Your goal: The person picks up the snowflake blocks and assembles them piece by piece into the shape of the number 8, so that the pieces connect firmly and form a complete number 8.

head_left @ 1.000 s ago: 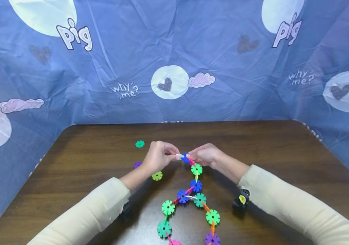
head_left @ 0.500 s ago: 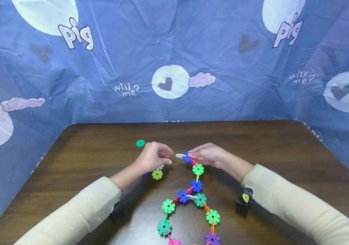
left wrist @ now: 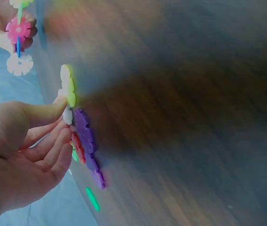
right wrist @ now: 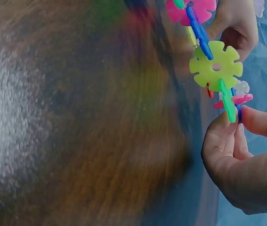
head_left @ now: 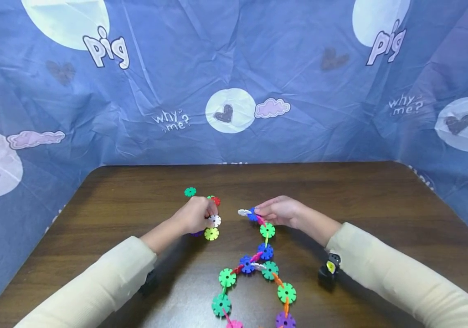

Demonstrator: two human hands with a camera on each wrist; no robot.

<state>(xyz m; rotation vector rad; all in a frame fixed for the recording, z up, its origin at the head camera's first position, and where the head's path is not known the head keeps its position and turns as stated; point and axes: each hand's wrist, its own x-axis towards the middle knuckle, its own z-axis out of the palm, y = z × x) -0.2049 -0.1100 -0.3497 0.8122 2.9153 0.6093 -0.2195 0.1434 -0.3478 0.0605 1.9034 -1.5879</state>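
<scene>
My left hand [head_left: 194, 215] is down at a small group of loose flower-shaped plastic discs, its thumb and fingertips at the edge of a white disc [head_left: 216, 221]. In the left wrist view that white disc [left wrist: 67, 116] sits between thumb and fingers, partly hidden. My right hand [head_left: 281, 211] pinches a blue disc [head_left: 252, 214] near the far end of a linked chain of discs. From the blue disc a white disc [head_left: 243, 212] sticks out to the left. Below it hangs a pink disc, then a bright green disc [head_left: 267, 230].
The chain runs toward me into a loop with green, orange and purple discs [head_left: 285, 320]. Around my left hand lie yellow [head_left: 211, 234], red [head_left: 216, 200], purple [left wrist: 84, 131] and green [head_left: 190, 192] discs. A blue printed cloth [head_left: 234, 146] hangs behind the table.
My left hand has let go of the chain's white end disc and moved left and down to the loose discs. My right hand still holds the blue disc, nearly in place.
</scene>
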